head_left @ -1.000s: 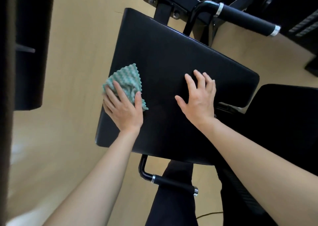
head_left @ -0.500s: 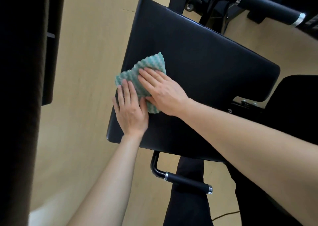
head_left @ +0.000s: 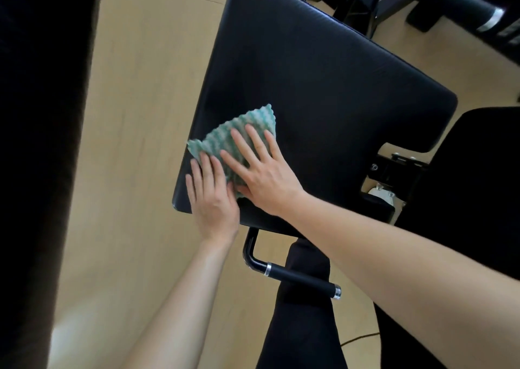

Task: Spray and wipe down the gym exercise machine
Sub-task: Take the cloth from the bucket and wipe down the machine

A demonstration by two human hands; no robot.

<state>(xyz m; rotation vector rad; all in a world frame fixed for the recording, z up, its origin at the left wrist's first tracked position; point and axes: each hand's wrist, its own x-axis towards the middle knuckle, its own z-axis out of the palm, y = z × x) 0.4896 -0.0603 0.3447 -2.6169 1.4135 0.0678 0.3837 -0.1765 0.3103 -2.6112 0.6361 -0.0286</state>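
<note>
A green-and-white cloth (head_left: pixel 239 135) lies on the near left part of the machine's black pad (head_left: pixel 323 73), close to its edge. The right hand (head_left: pixel 261 171) presses flat on it, fingers spread, grip open. The left hand (head_left: pixel 213 200) lies just beside (grip open too), its straight fingertips touching the cloth's near edge. Below the pad a black handle (head_left: pixel 301 278) sticks out over the pale floor (head_left: pixel 146 87).

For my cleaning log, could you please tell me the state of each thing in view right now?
seat pad: partly covered; wetness cannot be told.
cloth: flat on the pad, pressed down.
left hand: open, fingers straight, on the cloth.
right hand: open, fingers spread, pressing the cloth.
</note>
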